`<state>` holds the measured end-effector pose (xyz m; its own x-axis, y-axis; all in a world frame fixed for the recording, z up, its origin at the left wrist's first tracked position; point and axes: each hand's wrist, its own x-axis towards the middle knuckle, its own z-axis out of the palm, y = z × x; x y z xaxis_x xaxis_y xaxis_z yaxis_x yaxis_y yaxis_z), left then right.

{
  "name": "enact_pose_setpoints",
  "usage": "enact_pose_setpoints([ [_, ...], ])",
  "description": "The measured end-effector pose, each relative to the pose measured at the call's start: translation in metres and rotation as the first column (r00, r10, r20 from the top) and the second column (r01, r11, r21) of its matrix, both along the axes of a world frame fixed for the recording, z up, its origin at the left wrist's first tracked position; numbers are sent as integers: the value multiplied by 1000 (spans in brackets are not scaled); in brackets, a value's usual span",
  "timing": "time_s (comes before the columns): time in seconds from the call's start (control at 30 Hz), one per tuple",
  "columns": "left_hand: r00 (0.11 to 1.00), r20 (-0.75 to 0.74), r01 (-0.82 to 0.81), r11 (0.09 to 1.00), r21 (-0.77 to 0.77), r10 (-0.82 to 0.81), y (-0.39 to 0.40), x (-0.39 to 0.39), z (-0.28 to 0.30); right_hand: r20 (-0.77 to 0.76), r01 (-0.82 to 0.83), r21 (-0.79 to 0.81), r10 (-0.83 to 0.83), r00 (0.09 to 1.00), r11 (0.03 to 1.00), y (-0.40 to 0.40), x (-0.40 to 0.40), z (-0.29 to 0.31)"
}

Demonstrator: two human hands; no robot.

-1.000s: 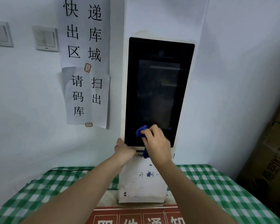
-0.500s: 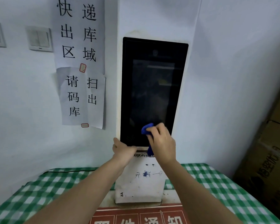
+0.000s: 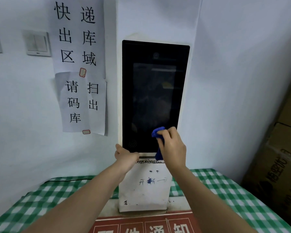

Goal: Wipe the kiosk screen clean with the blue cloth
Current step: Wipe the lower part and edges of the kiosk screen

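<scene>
A tall black kiosk screen point(image 3: 154, 91) stands upright in a white housing against the wall. My right hand point(image 3: 172, 145) holds a bunched blue cloth point(image 3: 158, 132) and presses it on the lower right part of the glass; a tail of the cloth hangs down under my palm. My left hand point(image 3: 125, 157) grips the housing at the screen's bottom left corner, thumb on the white edge, fingers under the black frame. The screen is dark and shows faint reflections.
The kiosk's white base point(image 3: 144, 187) stands on a table with a green checked cloth point(image 3: 217, 187). A red notice sheet point(image 3: 141, 224) lies at the front. Paper signs point(image 3: 79, 64) and wall switches point(image 3: 37, 43) are on the left, cardboard boxes point(image 3: 279, 165) on the right.
My right hand and the cloth slid rightward along the bottom of the screen. My left hand stayed at the lower left corner. The view shifted slightly.
</scene>
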<state>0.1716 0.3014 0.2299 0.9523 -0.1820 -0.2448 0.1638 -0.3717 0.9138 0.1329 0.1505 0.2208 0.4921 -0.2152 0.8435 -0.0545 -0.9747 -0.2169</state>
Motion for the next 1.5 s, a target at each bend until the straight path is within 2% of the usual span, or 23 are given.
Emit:
enact_pose_setpoints([
  [0.17,1000,12,21,1000,5,-21,2,3,-2,-194,-12,-25,7,981,1000,-11,-10,-56],
  [0.23,1000,7,19,1000,19,-19,2,4,-3,-233,-24,-47,12,972,999,-13,-14,-60],
  [0.33,1000,-3,27,999,28,-27,2,2,-1,-125,-46,-38,41,991,998,-10,-18,-34],
  [0.43,1000,-2,19,999,29,-19,1,3,-2,-1,-30,103,31,1000,994,-8,-13,0],
  [0.53,1000,5,17,999,28,-17,1,3,-4,-54,-31,96,36,998,995,-12,-13,-7],
  [0.7,1000,18,23,999,31,-23,1,7,-4,-219,7,65,8,976,998,-21,-25,-58],
  [0.8,1000,4,28,999,41,-28,2,6,-4,-173,-20,50,29,984,999,-20,-27,-45],
  [0.93,999,-6,43,999,22,-43,3,7,-4,-1,-15,215,15,1000,976,-17,-19,0],
  [1.0,999,-9,48,999,14,-48,3,7,-5,17,-11,201,8,1000,979,-19,-17,3],
  [1.23,998,-14,58,998,1,-58,5,9,-6,-246,59,52,-44,968,997,-37,-33,-66],
  [1.33,997,-26,71,997,-7,-71,7,8,-7,-172,32,71,-19,985,997,-37,-36,-49],
  [1.43,996,-31,80,997,-22,-80,7,9,-7,-13,32,168,-30,999,985,-33,-29,-9],
  [1.5,996,-33,79,996,-28,-80,7,9,-7,18,44,209,-48,999,977,-33,-21,4],
])
